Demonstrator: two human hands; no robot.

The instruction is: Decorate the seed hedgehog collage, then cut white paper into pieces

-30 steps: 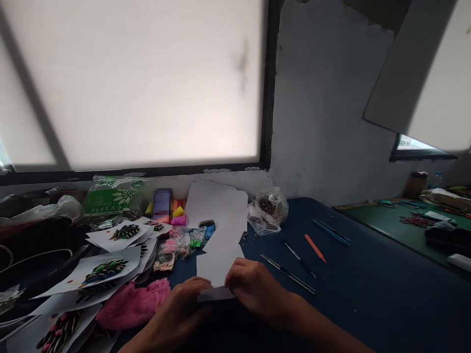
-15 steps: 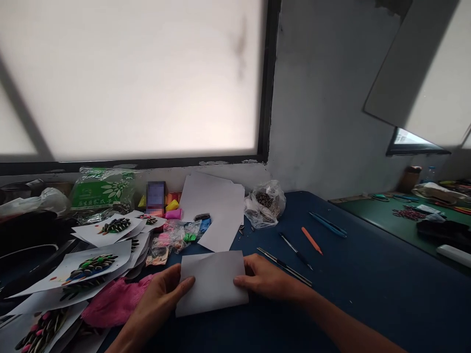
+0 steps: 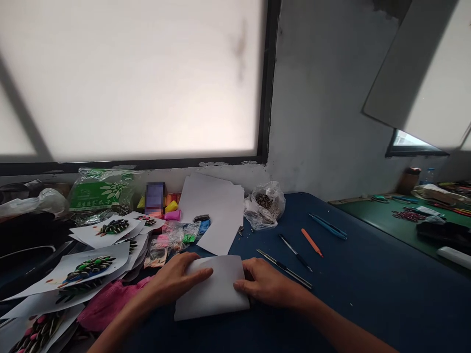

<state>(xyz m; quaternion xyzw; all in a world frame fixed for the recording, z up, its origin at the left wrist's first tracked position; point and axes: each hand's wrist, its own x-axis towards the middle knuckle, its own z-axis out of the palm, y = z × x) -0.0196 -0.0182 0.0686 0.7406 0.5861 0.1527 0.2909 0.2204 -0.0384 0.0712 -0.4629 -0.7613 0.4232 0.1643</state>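
Note:
A small white sheet of paper (image 3: 213,296) is between my two hands, just above or on the dark blue tabletop. My left hand (image 3: 184,277) grips its upper left part, with the thumb lying across the front face. My right hand (image 3: 259,282) pinches the right edge, thumb in front and fingers behind. The fingers behind the paper are partly hidden. Left of my left hand lies a crumpled pink cloth-like piece (image 3: 110,304). Beyond the paper, larger white sheets (image 3: 209,196) lie against the wall.
Sheets decorated with striped seeds (image 3: 91,269) are piled at left. Small packets of coloured clay-like material (image 3: 176,238) lie behind. A clear bag of seeds (image 3: 265,203) stands by the wall. Rightward are a pen (image 3: 294,252), metal rods (image 3: 283,268), an orange stick (image 3: 312,242) and blue tweezers (image 3: 327,225).
My left hand has slid up and to the right along the paper, from its left edge to its upper part. My right hand keeps its grip on the right edge.

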